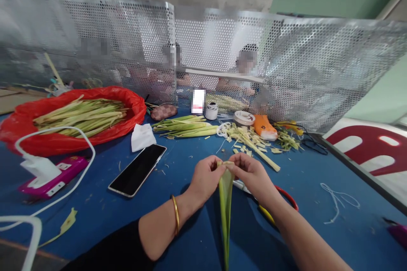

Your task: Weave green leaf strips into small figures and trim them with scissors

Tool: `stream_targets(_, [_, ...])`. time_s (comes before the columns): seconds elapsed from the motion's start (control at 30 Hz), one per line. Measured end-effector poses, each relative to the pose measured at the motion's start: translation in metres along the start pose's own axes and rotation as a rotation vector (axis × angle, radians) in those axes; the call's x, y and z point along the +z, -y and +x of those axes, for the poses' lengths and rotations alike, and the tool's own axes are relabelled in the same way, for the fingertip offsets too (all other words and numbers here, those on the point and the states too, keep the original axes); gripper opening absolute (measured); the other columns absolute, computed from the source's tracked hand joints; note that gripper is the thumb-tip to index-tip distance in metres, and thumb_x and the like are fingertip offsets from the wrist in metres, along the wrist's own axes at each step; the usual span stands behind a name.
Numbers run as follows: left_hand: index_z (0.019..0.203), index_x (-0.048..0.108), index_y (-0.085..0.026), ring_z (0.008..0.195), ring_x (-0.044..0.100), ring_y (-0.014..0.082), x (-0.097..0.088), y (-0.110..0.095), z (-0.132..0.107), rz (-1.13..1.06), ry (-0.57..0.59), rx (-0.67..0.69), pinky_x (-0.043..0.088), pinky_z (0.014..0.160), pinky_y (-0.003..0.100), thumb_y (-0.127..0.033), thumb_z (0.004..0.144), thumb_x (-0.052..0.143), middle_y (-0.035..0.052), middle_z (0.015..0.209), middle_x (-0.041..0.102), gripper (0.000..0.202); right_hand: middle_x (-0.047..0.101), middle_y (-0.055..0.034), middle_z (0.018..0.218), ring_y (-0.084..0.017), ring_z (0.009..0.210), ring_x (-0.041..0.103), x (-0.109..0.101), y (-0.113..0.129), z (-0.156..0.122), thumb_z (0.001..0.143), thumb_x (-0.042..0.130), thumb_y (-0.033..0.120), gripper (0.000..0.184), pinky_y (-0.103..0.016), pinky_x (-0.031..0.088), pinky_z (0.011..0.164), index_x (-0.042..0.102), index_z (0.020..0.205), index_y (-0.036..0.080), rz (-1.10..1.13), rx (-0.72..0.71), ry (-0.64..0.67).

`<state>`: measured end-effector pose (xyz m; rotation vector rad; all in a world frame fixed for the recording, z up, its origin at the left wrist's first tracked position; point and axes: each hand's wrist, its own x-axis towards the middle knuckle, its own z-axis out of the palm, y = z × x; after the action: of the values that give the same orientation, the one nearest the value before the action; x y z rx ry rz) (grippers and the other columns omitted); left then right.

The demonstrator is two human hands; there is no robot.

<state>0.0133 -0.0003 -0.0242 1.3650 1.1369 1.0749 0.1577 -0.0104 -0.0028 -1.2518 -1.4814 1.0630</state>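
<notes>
A long pale green palm leaf strip [226, 203] runs from my fingers down toward me. My left hand [205, 178] pinches its top end from the left, fingers closed; a gold bangle sits on that wrist. My right hand [251, 173] pinches the same top end from the right, fingers closed. Both hands meet above the blue table [178, 203]. Under my right forearm lie scissors with a red and yellow handle [288, 197], partly hidden.
A black phone [137, 170] lies left of my hands. A red bag of leaf strips [76, 116] sits far left, with a pink power bank and white cable [52, 175]. More leaves and scraps [187, 127] lie ahead. A perforated metal screen [222, 55] stands behind, people beyond it.
</notes>
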Motion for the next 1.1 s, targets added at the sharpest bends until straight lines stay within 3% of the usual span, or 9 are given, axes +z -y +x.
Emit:
stream_targets(0.13, [0.071,0.057,-0.018,0.054,0.045,0.0118,0.000,0.001,0.000,0.010,0.041,-0.025,0.034,0.050,0.022,-0.038,0.079,0.054,-0.0033,0.058,0.051,0.022,0.047,0.0046,0.057,-0.012,0.054,0.042,-0.001,-0.004,0.000,0.076,0.063,0.041,0.025,-0.024,0.033,0.052,0.058,0.067,0.019,-0.097,-0.030,-0.030])
stream_targets(0.27, [0.072,0.059,-0.018,0.059,0.046,0.0134,-0.003,-0.002,-0.002,0.147,0.028,0.070,0.033,0.054,0.024,-0.035,0.083,0.049,-0.0020,0.061,0.052,0.023,0.046,0.0051,0.056,-0.012,0.054,0.041,-0.002,-0.006,0.001,0.077,0.062,0.038,0.022,-0.024,0.032,0.051,0.058,0.067,0.019,-0.125,-0.042,0.005])
stream_targets(0.4, [0.068,0.056,-0.019,0.065,0.047,0.0143,-0.005,-0.007,-0.004,0.231,0.014,0.139,0.033,0.060,0.024,-0.030,0.084,0.046,-0.0021,0.064,0.052,0.022,0.054,0.0034,0.060,-0.012,0.055,0.046,0.000,-0.004,0.000,0.074,0.065,0.035,0.018,-0.024,0.036,0.052,0.061,0.071,0.018,-0.110,-0.071,-0.015])
stream_targets(0.63, [0.066,0.056,-0.019,0.062,0.045,0.0136,-0.003,-0.008,-0.004,0.227,-0.001,0.105,0.031,0.058,0.024,-0.029,0.083,0.045,-0.0030,0.061,0.050,0.022,0.055,0.0024,0.060,-0.013,0.057,0.047,0.003,-0.006,-0.001,0.073,0.066,0.033,0.016,-0.025,0.036,0.053,0.061,0.068,0.019,-0.115,-0.076,-0.069])
stream_targets(0.9, [0.070,0.060,-0.018,0.066,0.052,0.0148,-0.004,-0.009,-0.004,0.244,-0.056,0.125,0.036,0.062,0.025,-0.028,0.084,0.048,-0.0005,0.067,0.060,0.020,0.045,0.0051,0.057,-0.011,0.053,0.038,0.005,-0.009,0.001,0.071,0.072,0.040,0.029,-0.023,0.030,0.049,0.054,0.065,0.018,0.020,0.004,-0.012])
stream_targets(1.0, [0.074,0.061,-0.019,0.062,0.052,0.0148,-0.002,-0.008,-0.004,0.136,-0.066,0.052,0.038,0.058,0.024,-0.030,0.082,0.052,-0.0008,0.064,0.059,0.016,0.045,0.0045,0.058,-0.011,0.054,0.038,0.006,-0.010,-0.001,0.077,0.066,0.040,0.027,-0.024,0.030,0.050,0.055,0.066,0.018,-0.058,-0.048,-0.043])
stream_targets(1.1, [0.074,0.057,-0.019,0.056,0.052,0.0151,0.001,-0.004,-0.003,-0.056,-0.027,-0.130,0.038,0.050,0.024,-0.039,0.080,0.053,-0.0012,0.061,0.056,0.021,0.048,0.0031,0.060,-0.012,0.056,0.041,0.008,-0.013,-0.002,0.082,0.061,0.040,0.025,-0.025,0.032,0.052,0.056,0.070,0.019,-0.140,-0.086,-0.085])
